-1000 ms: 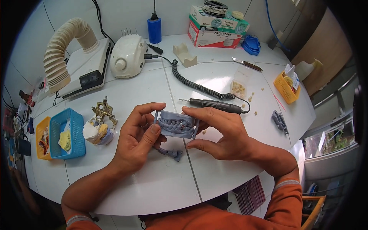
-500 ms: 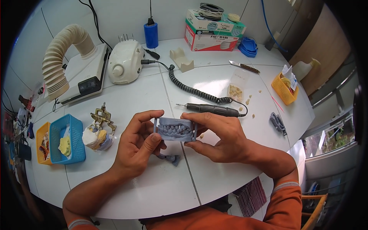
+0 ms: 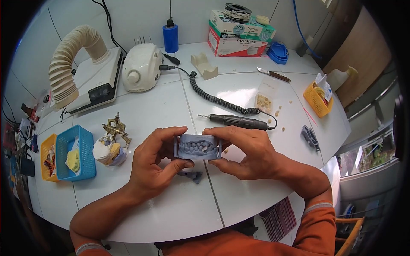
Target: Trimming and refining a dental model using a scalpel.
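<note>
Your left hand [image 3: 149, 162] and right hand [image 3: 253, 153] are part-curled, thumbs below and index fingers above, gripping opposite ends of the grey dental model [image 3: 197, 147] between them. You hold it up on your side of the black rotary handpiece [image 3: 238, 122], toward that tool's bur end. The model's long axis runs left to right, roughly along the handpiece; its tooth rows face you, one arch above the other. A smaller grey piece [image 3: 195, 176] lies nearer you than the handpiece.
</note>
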Motion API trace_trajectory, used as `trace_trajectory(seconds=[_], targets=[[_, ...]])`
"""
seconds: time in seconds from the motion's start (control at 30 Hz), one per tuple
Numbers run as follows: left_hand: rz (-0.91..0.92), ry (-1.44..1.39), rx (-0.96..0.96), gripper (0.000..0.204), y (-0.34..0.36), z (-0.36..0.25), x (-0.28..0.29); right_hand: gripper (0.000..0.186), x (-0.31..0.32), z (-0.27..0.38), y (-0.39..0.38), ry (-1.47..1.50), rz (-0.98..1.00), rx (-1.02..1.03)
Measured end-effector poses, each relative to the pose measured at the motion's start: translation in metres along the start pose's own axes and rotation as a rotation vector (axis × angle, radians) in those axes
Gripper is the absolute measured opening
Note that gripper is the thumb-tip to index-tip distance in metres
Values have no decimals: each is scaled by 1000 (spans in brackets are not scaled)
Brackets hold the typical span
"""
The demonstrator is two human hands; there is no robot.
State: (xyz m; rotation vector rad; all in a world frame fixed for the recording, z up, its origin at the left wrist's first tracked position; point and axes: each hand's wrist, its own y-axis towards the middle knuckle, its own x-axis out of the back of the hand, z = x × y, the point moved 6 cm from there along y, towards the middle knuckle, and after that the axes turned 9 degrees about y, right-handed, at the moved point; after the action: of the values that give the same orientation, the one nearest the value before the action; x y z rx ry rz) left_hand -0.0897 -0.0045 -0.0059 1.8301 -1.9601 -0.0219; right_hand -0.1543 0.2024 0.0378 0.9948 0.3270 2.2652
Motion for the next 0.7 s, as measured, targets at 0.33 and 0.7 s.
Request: trace_trajectory(seconds=[0.33,0.7], targets=[[-40,126,-108,58,3,-9,2,64,-1,1,0,7,46,29],[-13,254,-156,56,1,-14,5,61,-2,4,3,18,50,13]])
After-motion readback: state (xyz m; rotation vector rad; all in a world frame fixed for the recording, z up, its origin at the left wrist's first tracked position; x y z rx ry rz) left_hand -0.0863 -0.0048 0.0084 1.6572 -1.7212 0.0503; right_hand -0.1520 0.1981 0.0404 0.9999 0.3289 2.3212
